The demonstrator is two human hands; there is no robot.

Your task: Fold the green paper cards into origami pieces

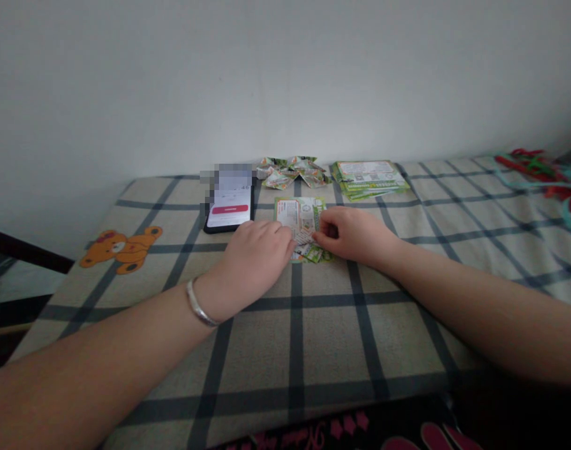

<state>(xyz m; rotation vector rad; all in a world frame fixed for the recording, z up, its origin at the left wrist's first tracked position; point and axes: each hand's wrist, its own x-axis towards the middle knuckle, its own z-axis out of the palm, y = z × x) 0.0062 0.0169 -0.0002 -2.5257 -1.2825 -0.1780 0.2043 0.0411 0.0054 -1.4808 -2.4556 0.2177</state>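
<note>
A green-and-white printed paper sheet (298,211) lies on the checked cloth in front of me, its lower part folded up into small creased flaps. My left hand (259,253) is closed at its left edge, fingers together and fingertips on the paper. At the right side my right hand (353,234) pinches the paper between thumb and curled forefinger. Just beyond the sheet sit several folded paper pieces (294,173) with the same green print. To their right is a stack of flat printed sheets (369,178). My left fingertips are partly hidden behind the hand.
A lit phone (229,209) lies beyond my left hand. The checked tablecloth (247,350) bears a teddy bear picture (121,249) at left. Red, green and teal strips (548,178) lie at far right. A pale wall (285,75) rises behind the table.
</note>
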